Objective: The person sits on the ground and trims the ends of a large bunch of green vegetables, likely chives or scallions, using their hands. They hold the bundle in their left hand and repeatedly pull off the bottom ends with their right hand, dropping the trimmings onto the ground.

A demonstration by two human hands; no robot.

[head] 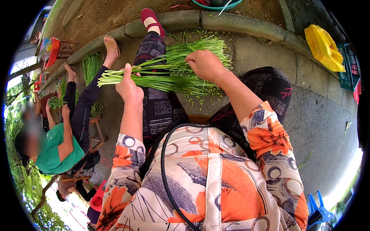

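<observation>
A bundle of long, thin green vegetable stalks, possibly chives, lies across my left hand, which grips it near the pale cut ends. My left thumb points up, and some stalks fan out above the main bundle. Over a larger pile of the same stalks, my right hand has its fingers curled in. Whether a stalk is pinched between those fingertips is hidden. The pile lies between my knees, low over the ground. Short cut green pieces are scattered around it.
A concrete kerb curves ahead, with a teal basin beyond. At right are a yellow bag, a green crate and a blue plastic stool. To my left a person in a green shirt sits near another stalk bundle.
</observation>
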